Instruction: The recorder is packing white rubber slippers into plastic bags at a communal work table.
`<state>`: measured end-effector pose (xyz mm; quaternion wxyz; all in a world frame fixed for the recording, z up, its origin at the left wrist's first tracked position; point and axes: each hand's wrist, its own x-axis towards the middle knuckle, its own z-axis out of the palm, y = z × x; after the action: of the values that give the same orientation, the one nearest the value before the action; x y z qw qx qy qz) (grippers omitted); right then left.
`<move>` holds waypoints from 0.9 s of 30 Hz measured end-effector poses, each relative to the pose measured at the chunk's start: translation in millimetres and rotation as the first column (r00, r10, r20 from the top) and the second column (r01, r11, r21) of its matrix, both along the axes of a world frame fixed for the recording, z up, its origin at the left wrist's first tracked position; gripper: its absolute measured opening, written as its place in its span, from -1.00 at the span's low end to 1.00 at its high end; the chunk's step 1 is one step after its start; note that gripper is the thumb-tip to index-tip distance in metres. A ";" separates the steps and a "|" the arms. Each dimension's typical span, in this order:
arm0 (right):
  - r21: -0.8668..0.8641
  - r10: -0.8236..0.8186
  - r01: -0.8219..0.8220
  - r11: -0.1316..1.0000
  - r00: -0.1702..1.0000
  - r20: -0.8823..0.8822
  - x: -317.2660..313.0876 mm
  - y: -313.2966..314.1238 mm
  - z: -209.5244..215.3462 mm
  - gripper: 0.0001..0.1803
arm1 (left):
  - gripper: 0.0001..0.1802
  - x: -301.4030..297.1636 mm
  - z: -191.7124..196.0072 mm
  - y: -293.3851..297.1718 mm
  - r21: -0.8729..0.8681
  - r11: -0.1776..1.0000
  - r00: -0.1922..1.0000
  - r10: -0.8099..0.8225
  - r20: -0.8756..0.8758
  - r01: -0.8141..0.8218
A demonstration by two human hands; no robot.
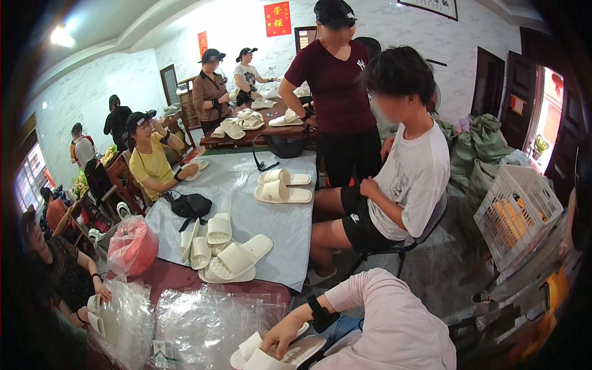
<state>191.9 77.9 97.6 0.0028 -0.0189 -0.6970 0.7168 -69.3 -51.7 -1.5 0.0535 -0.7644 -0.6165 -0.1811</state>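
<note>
Clear plastic bags (203, 324) lie crumpled on the tabletop just left of the fingers (279, 349) resting on a cream slipper near the lower edge; a small white label with green print (164, 355) shows through at their bottom corner. Farther left of the fingers and above the bags stands a red plastic bag (131, 248), bulging and knotted. Well beyond the fingers, on the far white wall, hang a square red sign with gold characters (277, 18) and a narrow red sign (203, 44). A dark-framed picture (436, 7) hangs high, right of them.
</note>
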 end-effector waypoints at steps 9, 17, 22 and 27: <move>-0.270 0.144 -0.114 0.956 0.985 0.094 -3.5 -14.0 5.9 -0.55 | -0.56 -1.7 13.7 -7.4 -0.097 0.986 0.970 0.154 0.189 -0.137; -0.156 0.230 -0.216 0.964 0.970 0.077 -15.9 -13.2 -17.2 -0.50 | -0.57 -10.1 25.8 -4.4 -0.151 0.964 0.963 0.187 -0.195 -0.218; -0.020 0.186 -0.185 0.982 0.973 0.136 -11.5 -14.2 1.1 -0.45 | -0.78 -15.3 1.5 0.4 0.046 0.979 0.975 0.202 -0.092 -0.199; -0.212 0.202 -0.164 0.963 0.964 0.174 1.8 -15.1 -17.0 -0.36 | -0.75 -1.8 31.3 11.6 -0.084 0.980 0.838 0.196 0.509 -0.178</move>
<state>193.7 62.9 80.6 -0.1337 -0.0241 -0.6189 0.7736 -71.2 -40.0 29.8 -0.1086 -0.6250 -0.6828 -0.3624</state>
